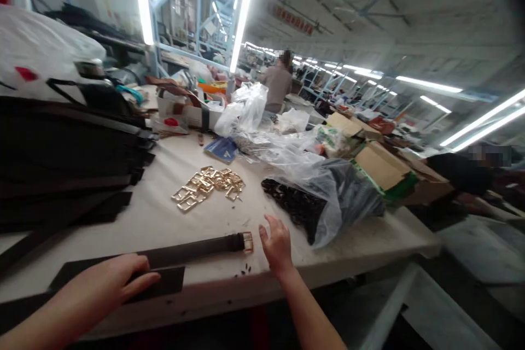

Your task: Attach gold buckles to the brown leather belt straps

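Observation:
A dark belt (192,250) lies along the front of the table, a gold buckle (248,241) fitted at its right end. My left hand (118,278) is over the belt's left part, fingers bent across it and thumb stretched along the near side; the fingertips are partly hidden. Under that hand are more flat black strips (170,280). Just right of the buckle, my right hand (277,243) is raised with fingers apart and holds nothing. A pile of loose gold buckles (211,183) sits beyond the belt. Small black bits (245,269) are scattered near the table edge.
At left is a tall stack of black strips (65,158). A clear plastic bag (340,197) spills small black pieces (291,202) on the right. Behind are a blue booklet (221,149), cardboard boxes (388,167) and a person (276,85) farther off.

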A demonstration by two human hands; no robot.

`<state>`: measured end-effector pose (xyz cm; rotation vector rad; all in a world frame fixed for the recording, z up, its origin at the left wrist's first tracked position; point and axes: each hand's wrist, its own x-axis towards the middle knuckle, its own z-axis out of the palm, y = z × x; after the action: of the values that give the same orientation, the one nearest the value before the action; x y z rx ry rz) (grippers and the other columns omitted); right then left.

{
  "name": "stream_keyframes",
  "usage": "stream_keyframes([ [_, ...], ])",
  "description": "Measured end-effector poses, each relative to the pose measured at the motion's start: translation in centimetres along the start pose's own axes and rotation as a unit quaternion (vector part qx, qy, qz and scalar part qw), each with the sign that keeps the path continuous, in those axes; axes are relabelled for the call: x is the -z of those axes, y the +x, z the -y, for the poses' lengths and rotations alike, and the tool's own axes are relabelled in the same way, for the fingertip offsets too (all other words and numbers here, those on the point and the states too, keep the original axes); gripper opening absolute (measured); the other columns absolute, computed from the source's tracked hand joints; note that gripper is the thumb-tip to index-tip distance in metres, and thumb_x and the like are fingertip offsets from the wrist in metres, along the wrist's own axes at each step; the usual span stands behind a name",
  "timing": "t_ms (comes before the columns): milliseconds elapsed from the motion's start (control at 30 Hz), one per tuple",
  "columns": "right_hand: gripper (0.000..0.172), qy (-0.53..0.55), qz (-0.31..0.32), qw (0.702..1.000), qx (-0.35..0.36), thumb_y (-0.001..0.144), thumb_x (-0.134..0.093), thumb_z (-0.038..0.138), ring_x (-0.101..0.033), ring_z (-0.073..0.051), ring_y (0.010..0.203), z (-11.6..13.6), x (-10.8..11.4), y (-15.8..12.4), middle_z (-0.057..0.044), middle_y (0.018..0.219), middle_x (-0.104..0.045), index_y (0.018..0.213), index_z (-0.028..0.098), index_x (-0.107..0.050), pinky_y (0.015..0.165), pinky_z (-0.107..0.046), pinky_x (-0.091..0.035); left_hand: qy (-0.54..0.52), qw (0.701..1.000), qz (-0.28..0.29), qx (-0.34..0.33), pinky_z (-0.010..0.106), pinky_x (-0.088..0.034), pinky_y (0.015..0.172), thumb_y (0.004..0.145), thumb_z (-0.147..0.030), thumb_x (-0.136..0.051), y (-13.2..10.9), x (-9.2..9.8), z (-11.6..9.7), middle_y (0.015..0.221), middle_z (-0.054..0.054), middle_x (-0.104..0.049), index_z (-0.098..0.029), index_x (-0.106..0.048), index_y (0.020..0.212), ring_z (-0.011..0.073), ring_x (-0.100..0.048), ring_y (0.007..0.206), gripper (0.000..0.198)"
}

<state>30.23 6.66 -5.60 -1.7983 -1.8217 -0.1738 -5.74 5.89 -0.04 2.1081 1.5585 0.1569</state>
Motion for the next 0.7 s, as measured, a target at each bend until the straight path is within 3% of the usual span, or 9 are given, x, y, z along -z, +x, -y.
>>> stream_keyframes([
  [100, 0.027, -0.039, -0.024, 0.997, -0.057, 0.084, -0.039, 0.024, -0.057, -0.021, 0.088, -4.6, 1.8, 1.6, -0.012, 0.095, -0.061, 0.099, 0.012, -0.058, 0.077, -0.034, -0.044, -0.021, 0.996, 0.081, -0.001, 0.028, -0.042, 0.056, 0.076, -0.055, -0.041, 2.4, -2.0, -2.1, 0.067, 0.001, -0.066, -0.023, -0.063, 0.069, 0.0215, -0.062, 0.063, 0.039],
  [200, 0.025, -0.039, -0.038, 0.995, -0.081, 0.084, -0.038, 0.024, -0.056, -0.022, 0.081, -7.0, 3.5, 2.7, -0.012, 0.088, -0.059, 0.09, 0.012, -0.059, 0.072, -0.035, -0.045, -0.018, 0.999, 0.035, 0.0, 0.029, -0.041, 0.058, 0.08, -0.055, -0.035, 4.1, -2.8, -2.5, 0.069, 0.002, -0.065, -0.022, -0.061, 0.073, 0.0216, -0.061, 0.065, 0.042],
  [267, 0.025, -0.001, -0.03, 0.998, -0.063, 0.084, -0.037, 0.026, -0.056, -0.021, 0.078, -5.5, 3.6, 3.0, -0.011, 0.084, -0.059, 0.087, 0.014, -0.059, 0.072, -0.036, -0.045, 0.006, 1.0, -0.003, -0.013, 0.028, -0.04, 0.058, 0.083, -0.053, -0.033, 3.9, -2.7, -2.6, 0.068, 0.003, -0.063, -0.021, -0.059, 0.071, 0.0203, -0.059, 0.063, 0.043],
  [367, 0.027, 0.191, 0.045, 0.98, -0.023, 0.081, -0.048, 0.034, -0.056, -0.017, 0.072, 1.5, 1.8, 2.3, -0.007, 0.086, -0.06, 0.101, 0.017, -0.055, 0.07, -0.032, -0.046, 0.033, 0.998, -0.052, -0.035, 0.026, -0.04, 0.059, 0.088, -0.045, -0.029, 2.0, -1.9, -3.4, 0.069, 0.003, -0.061, -0.019, -0.057, 0.071, 0.0182, -0.058, 0.065, 0.041],
  [433, 0.055, 0.395, 0.142, 0.905, -0.074, 0.074, -0.059, 0.039, -0.055, -0.014, 0.063, 7.9, 0.4, 1.0, -0.005, 0.09, -0.061, 0.122, 0.019, -0.041, 0.061, -0.029, -0.046, 0.05, 0.994, -0.091, -0.035, 0.026, -0.041, 0.061, 0.089, -0.043, -0.029, 0.9, -1.3, -4.2, 0.073, 0.004, -0.061, -0.018, -0.056, 0.073, 0.0176, -0.058, 0.068, 0.04],
  [500, 0.072, 0.562, 0.255, 0.767, -0.176, 0.071, -0.061, 0.047, -0.051, -0.011, 0.052, 13.8, -0.6, -0.5, -0.003, 0.078, -0.061, 0.13, 0.018, -0.031, 0.05, -0.025, -0.044, 0.069, 0.99, -0.12, -0.032, 0.024, -0.042, 0.062, 0.09, -0.042, -0.03, 0.2, -0.7, -4.4, 0.075, 0.003, -0.062, -0.018, -0.057, 0.075, 0.0168, -0.058, 0.071, 0.038],
  [567, 0.07, 0.637, 0.347, 0.635, -0.265, 0.072, -0.056, 0.055, -0.047, -0.011, 0.046, 18.3, -1.2, -1.6, 0.0, 0.062, -0.056, 0.126, 0.014, -0.039, 0.045, -0.024, -0.041, 0.086, 0.989, -0.117, -0.032, 0.021, -0.043, 0.066, 0.091, -0.039, -0.031, -0.5, 0.1, -3.6, 0.079, 0.002, -0.063, -0.02, -0.059, 0.081, 0.0141, -0.059, 0.074, 0.035],
  [633, 0.062, 0.655, 0.38, 0.58, -0.3, 0.071, -0.055, 0.058, -0.047, -0.011, 0.047, 20.8, -1.6, -2.0, 0.001, 0.054, -0.051, 0.115, 0.015, -0.053, 0.047, -0.024, -0.042, 0.127, 0.984, -0.12, 0.017, 0.018, -0.044, 0.073, 0.09, -0.039, -0.034, -1.6, 1.2, -1.6, 0.088, 0.0, -0.064, -0.024, -0.058, 0.092, 0.0121, -0.059, 0.082, 0.029],
  [700, 0.055, 0.661, 0.36, 0.588, -0.295, 0.068, -0.059, 0.058, -0.047, -0.012, 0.05, 21.8, -1.9, -1.9, 0.001, 0.054, -0.05, 0.105, 0.018, -0.062, 0.05, -0.024, -0.043, 0.184, 0.963, -0.156, 0.119, 0.024, -0.043, 0.083, 0.088, -0.039, -0.039, -2.9, 2.4, 1.7, 0.103, 0.004, -0.061, -0.022, -0.053, 0.108, 0.0161, -0.056, 0.097, 0.029],
])
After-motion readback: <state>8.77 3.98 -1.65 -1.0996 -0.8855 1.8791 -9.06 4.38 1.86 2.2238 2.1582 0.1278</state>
